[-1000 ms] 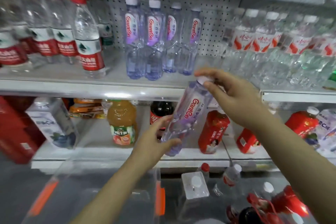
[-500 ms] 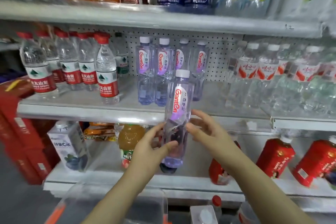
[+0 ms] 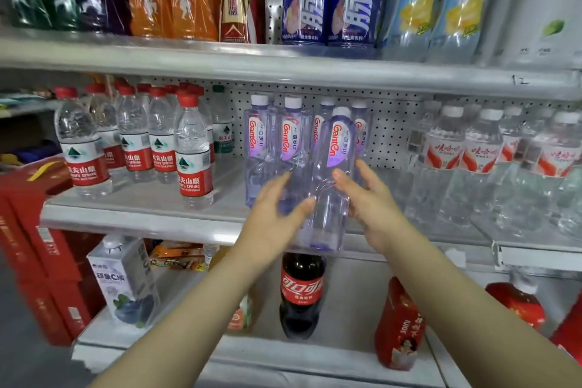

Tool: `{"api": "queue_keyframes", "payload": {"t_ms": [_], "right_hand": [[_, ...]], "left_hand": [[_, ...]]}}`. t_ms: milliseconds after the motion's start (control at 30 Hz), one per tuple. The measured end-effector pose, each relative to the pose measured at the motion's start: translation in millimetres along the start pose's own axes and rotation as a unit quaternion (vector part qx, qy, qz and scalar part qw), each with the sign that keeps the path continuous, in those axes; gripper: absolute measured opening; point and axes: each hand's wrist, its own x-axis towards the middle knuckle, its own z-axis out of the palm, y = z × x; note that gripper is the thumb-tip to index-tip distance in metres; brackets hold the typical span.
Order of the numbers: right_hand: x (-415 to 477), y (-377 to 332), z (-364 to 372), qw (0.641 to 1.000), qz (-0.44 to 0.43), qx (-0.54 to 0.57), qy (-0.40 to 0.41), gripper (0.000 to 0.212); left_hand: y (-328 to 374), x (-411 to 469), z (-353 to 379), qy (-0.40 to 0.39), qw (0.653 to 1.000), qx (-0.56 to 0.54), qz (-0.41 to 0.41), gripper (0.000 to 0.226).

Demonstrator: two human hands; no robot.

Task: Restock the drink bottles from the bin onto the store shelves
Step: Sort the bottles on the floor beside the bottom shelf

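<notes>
The person's left forearm [image 3: 189,309] and right forearm [image 3: 456,302] are slender and uncovered along all their visible length. The left hand [image 3: 274,224] and right hand [image 3: 371,205] are likewise bare, with slim fingers.

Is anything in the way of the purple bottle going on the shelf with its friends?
Nothing visible is. The left hand and right hand hold the bottle at the front edge of the shelf. The spot in front of the Ganten row looks free.

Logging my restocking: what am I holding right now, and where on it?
A Ganten bottle, gripped round its lower half by the left hand and the right hand.
</notes>
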Motion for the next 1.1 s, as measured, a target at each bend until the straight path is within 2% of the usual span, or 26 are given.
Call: {"api": "queue_keyframes", "payload": {"t_ms": [100,233,300,367,433,533,667,833,1000,1100], "right_hand": [[22,4,0,1.000,-0.010,0.005,0.020,0.068],[53,13,2,0.999,0.006,0.031,0.017,0.071],[65,17,5,0.999,0.016,0.046,0.018,0.073],[75,21,7,0.997,0.017,0.070,0.018,0.073],[81,22,7,0.998,0.006,0.067,0.017,0.070],[87,23,3,0.999,-0.026,0.039,-0.001,0.068],[82,32,4,0.999,-0.029,0.021,-0.019,0.069],[84,44,7,0.998,-0.039,0.014,-0.050,0.072],[80,44,4,0.993,-0.061,-0.084,-0.053,0.071],[78,49,-1,0.984,-0.076,-0.156,-0.039,0.077]], "left_hand": [[-3,22,-7,0.072,0.995,0.070,-0.006,0.087],[-19,46,-4,0.097,0.986,0.134,-0.014,0.102],[-30,58,1,0.131,0.986,0.094,-0.042,0.114],[-39,69,4,0.171,0.982,0.009,-0.085,0.124],[-49,78,6,0.184,0.978,-0.014,-0.096,0.128],[-65,88,10,0.169,0.981,-0.025,-0.088,0.125],[-76,95,16,0.185,0.971,-0.082,-0.129,0.119],[-82,100,13,0.174,0.973,-0.087,-0.126,0.116],[-86,101,9,0.153,0.977,-0.077,-0.124,0.114],[-88,98,8,0.146,0.984,-0.018,-0.098,0.115]]}}
